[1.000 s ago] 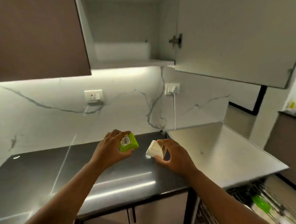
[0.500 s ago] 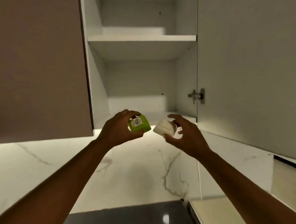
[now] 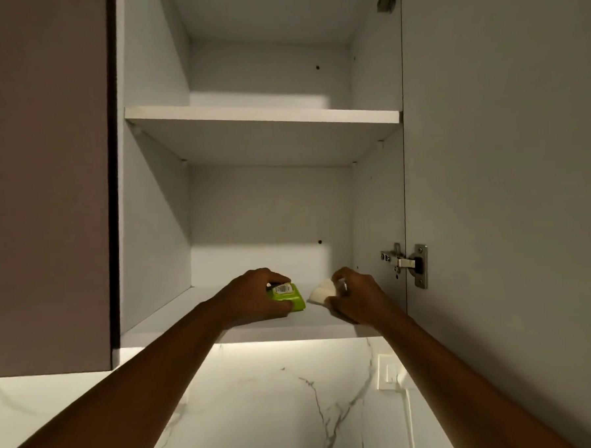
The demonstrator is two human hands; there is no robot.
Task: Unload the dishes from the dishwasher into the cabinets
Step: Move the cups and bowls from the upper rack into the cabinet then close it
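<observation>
My left hand (image 3: pixel 253 296) grips a green cup (image 3: pixel 288 296) and my right hand (image 3: pixel 358 297) a white cup (image 3: pixel 321 291), both at the cabinet's lower shelf (image 3: pixel 258 325). I judge them light, rigid and smooth; hold by the sides.

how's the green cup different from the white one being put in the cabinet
The green cup is bright lime with a printed label on its base; the white cup is plain cream, no label visible. The green cup is in the left hand, the white cup in the right hand. Both sit low at the bottom shelf, gripped.
</observation>
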